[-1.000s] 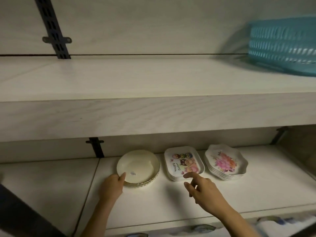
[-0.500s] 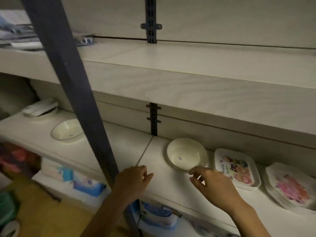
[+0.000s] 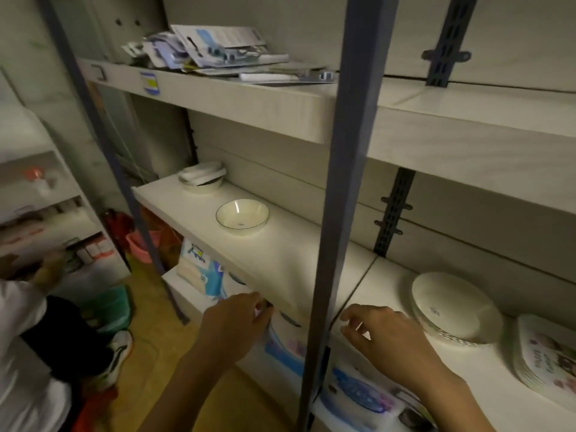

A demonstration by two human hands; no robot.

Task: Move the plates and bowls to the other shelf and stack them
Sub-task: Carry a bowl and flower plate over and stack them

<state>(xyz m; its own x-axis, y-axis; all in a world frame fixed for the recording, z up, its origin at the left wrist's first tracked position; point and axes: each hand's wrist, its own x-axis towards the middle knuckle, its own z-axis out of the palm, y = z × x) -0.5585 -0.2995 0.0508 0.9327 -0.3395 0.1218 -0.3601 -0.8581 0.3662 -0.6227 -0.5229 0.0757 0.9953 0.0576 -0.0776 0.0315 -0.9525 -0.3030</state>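
A stack of cream round plates [image 3: 455, 307] rests on the right shelf section, with a stack of printed rectangular plates [image 3: 548, 360] beside it at the frame's right edge. On the left shelf section [image 3: 280, 254] stands a single white bowl [image 3: 242, 217] with a dark rim, and a pile of white dishes [image 3: 202, 176] sits at its far end. My left hand [image 3: 237, 319] hovers at the shelf's front edge, fingers loosely curled and holding nothing. My right hand [image 3: 383, 335] is left of the round plates, fingers apart, empty.
A dark metal upright [image 3: 339, 213] stands between my hands, in front of the shelves. Loose packets [image 3: 215, 51] lie on the upper shelf. Tissue packs [image 3: 199, 269] fill the shelf below. Another person [image 3: 37, 338] crouches at the left by a second rack.
The view has swung left, revealing the left shelf section, its bowl and dish pile. My left hand came off the round plates' rim, and both hands drew back to the shelf's front edge.
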